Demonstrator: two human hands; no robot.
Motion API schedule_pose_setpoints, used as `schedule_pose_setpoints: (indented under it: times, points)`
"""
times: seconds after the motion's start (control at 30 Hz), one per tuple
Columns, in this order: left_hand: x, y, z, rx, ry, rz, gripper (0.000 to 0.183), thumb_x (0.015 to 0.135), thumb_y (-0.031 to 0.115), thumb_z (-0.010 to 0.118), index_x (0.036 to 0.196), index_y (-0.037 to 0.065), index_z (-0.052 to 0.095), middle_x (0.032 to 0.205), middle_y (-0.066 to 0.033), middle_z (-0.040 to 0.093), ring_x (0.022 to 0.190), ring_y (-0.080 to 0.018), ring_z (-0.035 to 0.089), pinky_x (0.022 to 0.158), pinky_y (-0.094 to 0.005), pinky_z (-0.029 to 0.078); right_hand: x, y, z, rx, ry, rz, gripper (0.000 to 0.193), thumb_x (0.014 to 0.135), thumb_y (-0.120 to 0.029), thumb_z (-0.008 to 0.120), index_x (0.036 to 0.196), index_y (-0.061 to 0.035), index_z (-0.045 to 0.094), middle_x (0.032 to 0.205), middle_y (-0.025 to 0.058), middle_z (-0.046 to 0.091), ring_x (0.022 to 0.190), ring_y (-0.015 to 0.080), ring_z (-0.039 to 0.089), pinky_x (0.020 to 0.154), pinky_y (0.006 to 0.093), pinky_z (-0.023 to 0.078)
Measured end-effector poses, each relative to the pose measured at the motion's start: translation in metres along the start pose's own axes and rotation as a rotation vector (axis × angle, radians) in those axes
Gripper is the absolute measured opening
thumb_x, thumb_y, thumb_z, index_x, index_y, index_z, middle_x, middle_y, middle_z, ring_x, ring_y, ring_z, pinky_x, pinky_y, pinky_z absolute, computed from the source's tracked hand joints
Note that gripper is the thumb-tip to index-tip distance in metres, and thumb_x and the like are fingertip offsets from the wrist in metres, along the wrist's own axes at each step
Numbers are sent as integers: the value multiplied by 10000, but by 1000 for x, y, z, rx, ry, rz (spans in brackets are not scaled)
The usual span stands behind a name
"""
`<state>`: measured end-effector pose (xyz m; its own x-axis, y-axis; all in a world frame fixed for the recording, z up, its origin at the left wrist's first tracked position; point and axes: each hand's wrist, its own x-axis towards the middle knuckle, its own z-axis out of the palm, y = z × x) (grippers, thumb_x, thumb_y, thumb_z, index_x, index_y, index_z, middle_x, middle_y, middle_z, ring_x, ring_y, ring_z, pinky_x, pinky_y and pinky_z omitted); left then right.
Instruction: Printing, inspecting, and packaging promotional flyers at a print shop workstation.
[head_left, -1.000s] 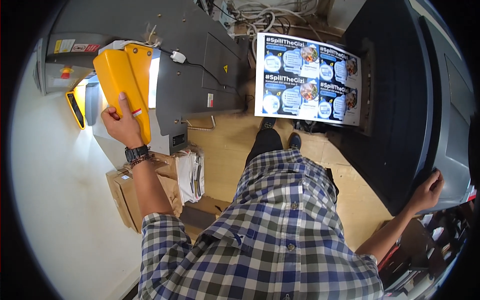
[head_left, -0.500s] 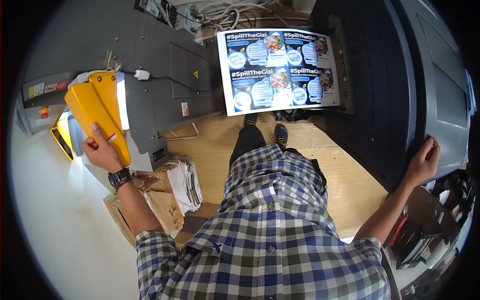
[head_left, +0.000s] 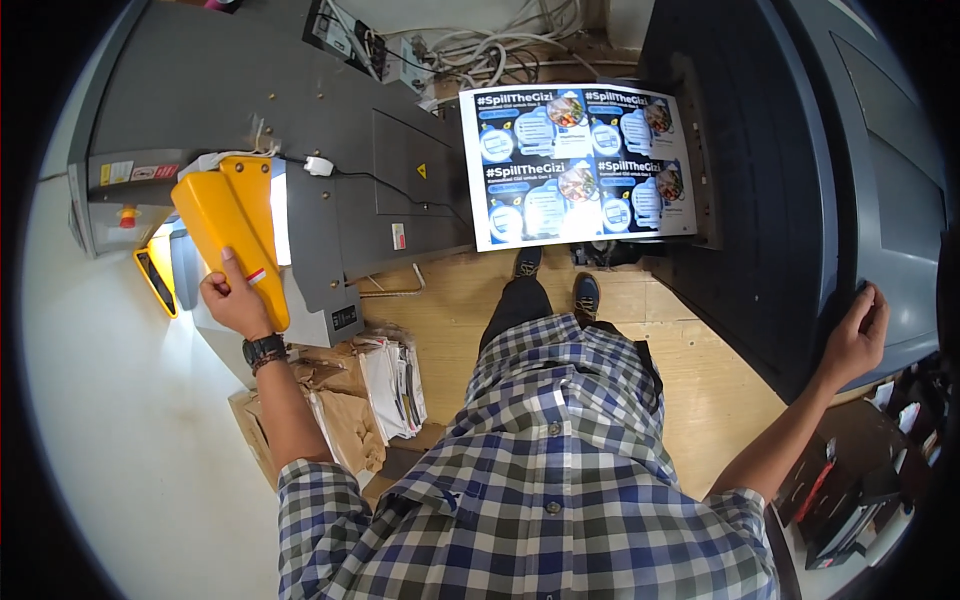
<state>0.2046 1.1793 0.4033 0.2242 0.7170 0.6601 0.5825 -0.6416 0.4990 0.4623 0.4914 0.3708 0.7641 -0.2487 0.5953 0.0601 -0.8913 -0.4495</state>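
Observation:
At the left, my left hand is closed on the edge of a long yellow cover on a dark grey machine. The thumb lies along the cover's top, while the other fingers curl at its edge. On the right, my right hand rests against the rounded side of a large dark blue-grey machine. Its fingers are curled together, and anything between them is hidden. Between the two machines, a large white-bordered printed sheet lies with several repeated blue and black designs facing up, beyond both hands.
Tangled white cables lie behind the sheet. A white plug with a black cord sits on the left machine. Below it stands a box with brown paper and stacked papers. A dark shelf with folders is at lower right.
The whole view has shifted slightly, so most things appear a little farther right and lower. Both hands keep their places on the two machines.

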Motion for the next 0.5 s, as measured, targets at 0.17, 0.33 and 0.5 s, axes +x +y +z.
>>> schedule_pose_setpoints:
  times: [0.17,0.33,0.5]
  points:
    - [0,-6,-3,-33,23,-22,486,848,397,794,707,63,470,705,21,393,651,-115,365,603,-248,379,-3,0,5,-27,3,-19,172,969,-183,625,1027,-52,720,772,7,669,665,70,583,634,231,472]
    - [1,-11,-2,13,32,22,484,837,382,807,698,61,473,704,22,416,651,-122,376,603,-259,394,-1,-5,0,-57,2,-43,165,963,-182,626,1008,-52,717,766,16,671,651,74,579,625,240,474]
    - [0,-12,-1,5,40,27,474,834,371,812,703,60,478,707,23,422,649,-126,378,604,-262,400,-1,-8,-2,-79,9,-48,160,959,-197,629,998,-71,719,758,28,677,641,105,598,616,263,482]
